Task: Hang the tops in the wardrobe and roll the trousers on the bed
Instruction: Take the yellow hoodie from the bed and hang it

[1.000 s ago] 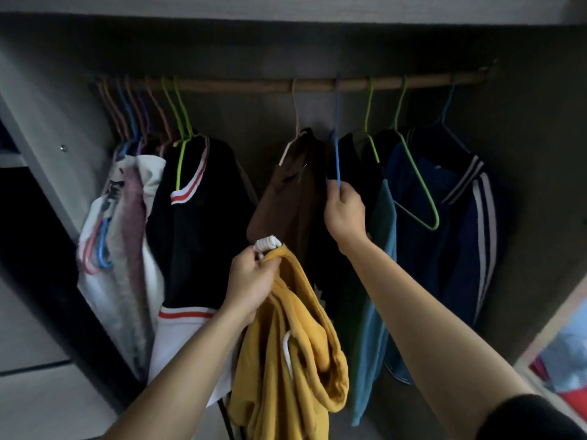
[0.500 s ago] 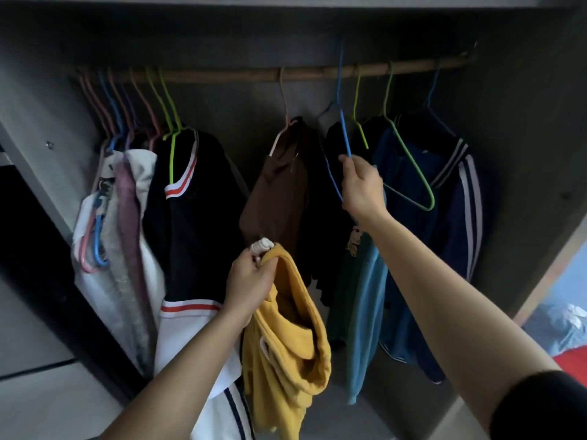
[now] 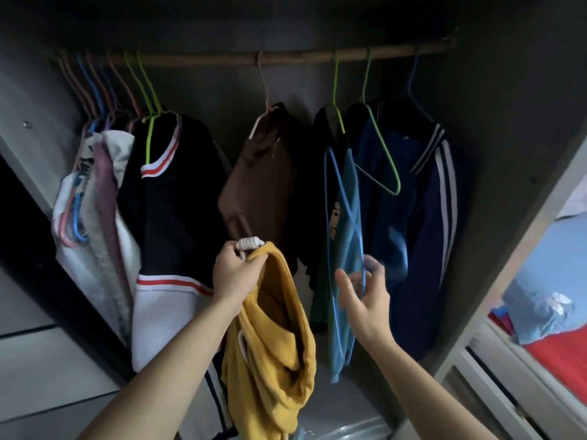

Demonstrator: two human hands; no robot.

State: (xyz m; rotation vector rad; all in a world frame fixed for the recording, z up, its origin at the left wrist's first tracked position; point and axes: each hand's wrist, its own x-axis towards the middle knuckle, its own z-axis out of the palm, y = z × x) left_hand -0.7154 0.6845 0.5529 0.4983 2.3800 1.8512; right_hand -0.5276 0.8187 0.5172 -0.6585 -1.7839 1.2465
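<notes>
My left hand (image 3: 235,274) grips a yellow top (image 3: 273,344) by its upper edge, together with a white ribbed piece (image 3: 251,242). The top hangs bunched below my fist, in front of the open wardrobe. My right hand (image 3: 365,296) is low and blurred, with its fingers loosely curled round the bottom of a thin blue wire hanger (image 3: 344,198). The hanger is off the wooden rail (image 3: 286,58) and bare. It stands in front of a teal top (image 3: 344,328).
On the rail hang a black top with red-and-white trim (image 3: 171,192), a brown top (image 3: 260,179), a navy striped jacket (image 3: 413,217) and a bare green hanger (image 3: 378,179). Several hangers crowd the left end. A bed with blue and red cloth (image 3: 546,249) shows at right.
My right hand has lifted the blue hanger off the rail and brought it down to waist height. My left hand has kept its hold on the yellow top.
</notes>
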